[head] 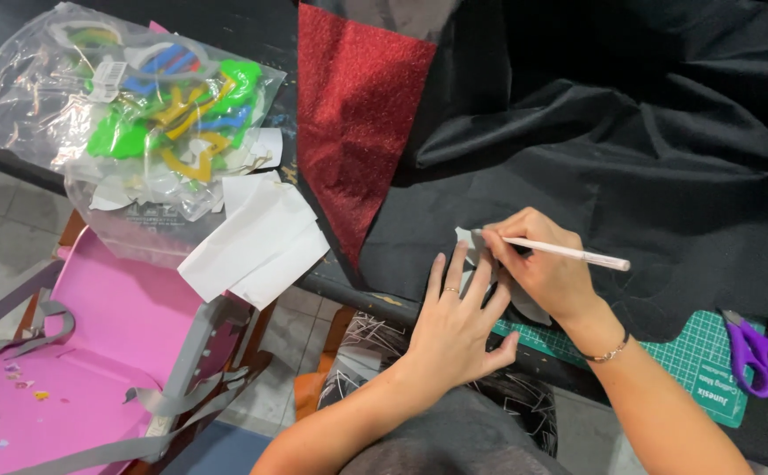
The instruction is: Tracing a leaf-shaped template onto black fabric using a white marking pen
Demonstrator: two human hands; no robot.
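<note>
A small pale paper piece (470, 242) lies on the black fabric (612, 167) under both hands; the left hand (456, 321) presses it flat, fingers spread; the right hand (542, 268) pinches a white pencil (568, 253), tip at its edge; purple scissors (757, 352) rest on the green cutting mat (709, 356)

On my feed, a clear bag (129, 114) of coloured plastic shapes lies top left, white paper sheets (256, 242) just below it. A red glitter sheet (353, 114) lies beside them. Purple scissors (757, 352) rest on a green cutting mat (700, 361) at right. A pink board (111, 334) with grey strips sits lower left.
</note>
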